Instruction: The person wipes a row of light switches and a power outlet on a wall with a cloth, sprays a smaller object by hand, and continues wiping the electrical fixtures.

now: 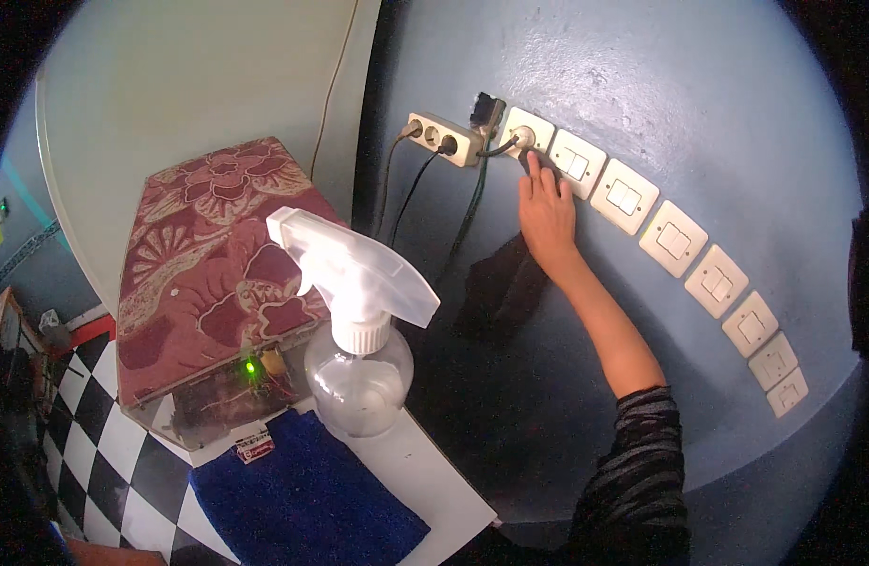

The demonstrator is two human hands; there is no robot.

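Note:
My right hand reaches up the blue wall, its fingertips at the lower edge of a white wall socket, beside the first switch plate. A round pale plug with a dark cord sits in that socket, just above my index finger. Something dark shows by the fingertips, too small and shaded to name. My left hand is out of view. Lower down, a clear spray bottle with a white trigger head stands upright, some liquid inside. Next to it, a folded blue cloth lies on a white surface.
Several white switch plates run down the wall to the right. A power strip with two plugs and hanging cords is left of the socket. At left stands a box with a red floral cloth and a green light, above a checkered floor.

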